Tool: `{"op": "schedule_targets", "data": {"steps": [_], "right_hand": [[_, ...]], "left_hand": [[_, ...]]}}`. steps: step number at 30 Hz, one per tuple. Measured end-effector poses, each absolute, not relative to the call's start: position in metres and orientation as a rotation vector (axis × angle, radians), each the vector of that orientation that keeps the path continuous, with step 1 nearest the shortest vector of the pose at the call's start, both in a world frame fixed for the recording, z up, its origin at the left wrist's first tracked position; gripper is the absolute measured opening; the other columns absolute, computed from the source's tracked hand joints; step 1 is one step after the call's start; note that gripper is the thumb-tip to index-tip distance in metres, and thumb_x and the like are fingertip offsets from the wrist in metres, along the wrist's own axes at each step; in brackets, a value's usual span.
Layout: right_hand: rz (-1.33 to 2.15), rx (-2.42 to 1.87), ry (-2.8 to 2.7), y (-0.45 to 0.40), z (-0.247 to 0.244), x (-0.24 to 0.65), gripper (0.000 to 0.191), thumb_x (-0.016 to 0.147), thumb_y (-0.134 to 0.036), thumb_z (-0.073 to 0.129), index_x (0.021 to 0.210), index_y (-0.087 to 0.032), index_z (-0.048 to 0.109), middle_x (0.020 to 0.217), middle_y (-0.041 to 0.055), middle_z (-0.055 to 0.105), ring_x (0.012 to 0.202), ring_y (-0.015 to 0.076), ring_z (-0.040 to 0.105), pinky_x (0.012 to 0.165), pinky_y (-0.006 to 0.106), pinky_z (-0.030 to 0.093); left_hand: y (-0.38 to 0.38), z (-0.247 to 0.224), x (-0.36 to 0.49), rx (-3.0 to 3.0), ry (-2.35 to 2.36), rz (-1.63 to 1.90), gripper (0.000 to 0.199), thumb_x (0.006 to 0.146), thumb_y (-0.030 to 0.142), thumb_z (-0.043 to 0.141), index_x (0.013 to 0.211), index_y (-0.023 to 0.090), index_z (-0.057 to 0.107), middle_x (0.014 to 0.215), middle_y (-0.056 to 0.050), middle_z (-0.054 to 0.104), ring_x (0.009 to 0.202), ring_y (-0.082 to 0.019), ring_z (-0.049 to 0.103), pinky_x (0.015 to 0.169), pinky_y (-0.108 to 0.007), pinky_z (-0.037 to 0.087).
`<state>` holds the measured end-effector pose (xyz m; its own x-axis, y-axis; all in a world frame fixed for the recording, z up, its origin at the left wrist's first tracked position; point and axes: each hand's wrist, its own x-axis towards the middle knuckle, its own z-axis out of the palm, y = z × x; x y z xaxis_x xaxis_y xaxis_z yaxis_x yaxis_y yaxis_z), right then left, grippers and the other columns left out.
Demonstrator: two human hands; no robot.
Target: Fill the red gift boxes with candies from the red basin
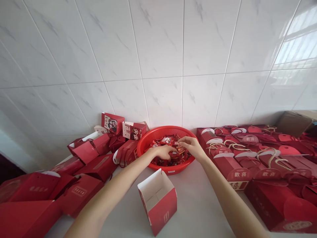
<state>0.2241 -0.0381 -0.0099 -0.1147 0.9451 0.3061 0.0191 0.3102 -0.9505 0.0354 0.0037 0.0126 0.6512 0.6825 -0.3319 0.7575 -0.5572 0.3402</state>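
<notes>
A red plastic basket [162,130] by the wall holds many small packets [168,140] in shiny red wrappers, which look like candies. My left hand [163,152] reaches in among them with its fingers curled down. What lies under those fingers is hidden. Over the basket's right side, my right hand [192,147] is bent, thumb and fingertips pinched together at the packets. I cannot make out what is between them. Between my forearms stands a red paper gift box [162,211], its top open and its white inside visible; neither hand touches it.
Several red paper boxes [86,190] lie in a loose pile on the left. Rows of closed red boxes with rope handles [247,158] fill the right. A brown cardboard box [294,122] stands at the far right. A tiled wall [163,59] bounds the white table [195,205] behind.
</notes>
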Motion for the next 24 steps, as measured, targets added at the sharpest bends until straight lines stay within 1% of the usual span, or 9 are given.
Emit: {"op": "schedule_targets", "data": {"steps": [5, 7, 10, 12, 15, 17, 20, 22, 24], "right_hand": [[0.966, -0.991, -1.392, -0.0370, -0.0117, 0.2221, 0.032, 0.072, -0.047, 0.073, 0.089, -0.020, 0.070, 0.090, 0.0067, 0.074, 0.088, 0.0242, 0.069, 0.079, 0.037, 0.055], [0.945, -1.034, -1.362, -0.0372, -0.0118, 0.2200, 0.039, 0.076, -0.053, 0.071, 0.095, -0.020, 0.067, 0.093, 0.0078, 0.073, 0.093, 0.0250, 0.069, 0.081, 0.037, 0.055], [0.902, -1.133, -1.370, -0.0373, -0.0117, 0.2174, 0.044, 0.076, -0.057, 0.070, 0.099, -0.019, 0.063, 0.092, 0.0076, 0.071, 0.090, 0.0244, 0.068, 0.079, 0.037, 0.054], [0.860, -1.184, -1.378, -0.0363, -0.0123, 0.2174, 0.045, 0.071, -0.050, 0.076, 0.100, -0.019, 0.062, 0.095, 0.0067, 0.070, 0.089, 0.0236, 0.067, 0.078, 0.037, 0.054], [0.854, -1.193, -1.367, -0.0335, -0.0145, 0.2212, 0.053, 0.060, -0.037, 0.083, 0.105, -0.020, 0.060, 0.100, 0.0054, 0.068, 0.091, 0.0229, 0.066, 0.079, 0.036, 0.054], [0.888, -1.158, -1.355, -0.0321, -0.0161, 0.2246, 0.060, 0.055, -0.031, 0.085, 0.108, -0.020, 0.059, 0.098, 0.0041, 0.068, 0.089, 0.0225, 0.066, 0.076, 0.036, 0.054], [0.975, -1.082, -1.313, -0.0326, -0.0162, 0.2268, 0.065, 0.051, -0.027, 0.085, 0.110, -0.020, 0.059, 0.086, 0.0011, 0.068, 0.079, 0.0210, 0.066, 0.071, 0.035, 0.055], [1.038, -1.030, -1.257, -0.0345, -0.0142, 0.2250, 0.065, 0.051, -0.023, 0.084, 0.111, -0.021, 0.059, 0.082, -0.0004, 0.069, 0.074, 0.0202, 0.066, 0.068, 0.035, 0.056], [1.065, -0.987, -1.170, -0.0370, -0.0110, 0.2217, 0.066, 0.049, -0.019, 0.082, 0.111, -0.021, 0.060, 0.083, -0.0006, 0.071, 0.073, 0.0203, 0.067, 0.068, 0.034, 0.057]], "left_hand": [[0.0102, 0.0104, 0.0339, 2.342, 0.987, 0.492, 0.064, 0.069, 0.007, 0.063, 0.131, 0.023, 0.064, 0.136, -0.005, 0.065, 0.125, -0.026, 0.060, 0.104, -0.034, 0.047], [0.0105, 0.0098, 0.0339, 2.321, 0.946, 0.630, 0.064, 0.068, 0.008, 0.066, 0.131, 0.021, 0.064, 0.131, -0.005, 0.067, 0.122, -0.026, 0.061, 0.103, -0.035, 0.047], [0.0090, 0.0096, 0.0334, 2.312, 0.946, 0.693, 0.062, 0.064, 0.012, 0.075, 0.125, 0.020, 0.068, 0.121, -0.006, 0.070, 0.114, -0.027, 0.064, 0.102, -0.038, 0.048], [0.0080, 0.0100, 0.0331, 2.286, 0.898, 0.735, 0.064, 0.061, 0.013, 0.079, 0.124, 0.020, 0.069, 0.122, -0.007, 0.069, 0.116, -0.027, 0.062, 0.103, -0.039, 0.047], [0.0079, 0.0106, 0.0334, 2.148, 0.719, 0.781, 0.068, 0.060, 0.013, 0.080, 0.126, 0.020, 0.067, 0.131, -0.009, 0.065, 0.124, -0.028, 0.059, 0.108, -0.041, 0.045], [0.0082, 0.0112, 0.0346, 2.037, 0.651, 0.814, 0.064, 0.064, 0.015, 0.078, 0.127, 0.019, 0.065, 0.137, -0.011, 0.063, 0.129, -0.028, 0.056, 0.111, -0.042, 0.042], [0.0085, 0.0131, 0.0367, 1.967, 0.769, 0.857, 0.056, 0.072, 0.015, 0.072, 0.128, 0.017, 0.064, 0.139, -0.012, 0.062, 0.132, -0.026, 0.054, 0.112, -0.040, 0.041], [0.0089, 0.0145, 0.0372, 1.979, 0.892, 0.834, 0.056, 0.075, 0.014, 0.070, 0.131, 0.018, 0.062, 0.139, -0.011, 0.062, 0.131, -0.025, 0.055, 0.111, -0.038, 0.043], [0.0095, 0.0152, 0.0362, 2.012, 0.970, 0.753, 0.058, 0.077, 0.013, 0.066, 0.134, 0.018, 0.060, 0.136, -0.009, 0.064, 0.125, -0.023, 0.060, 0.105, -0.035, 0.047]]}}
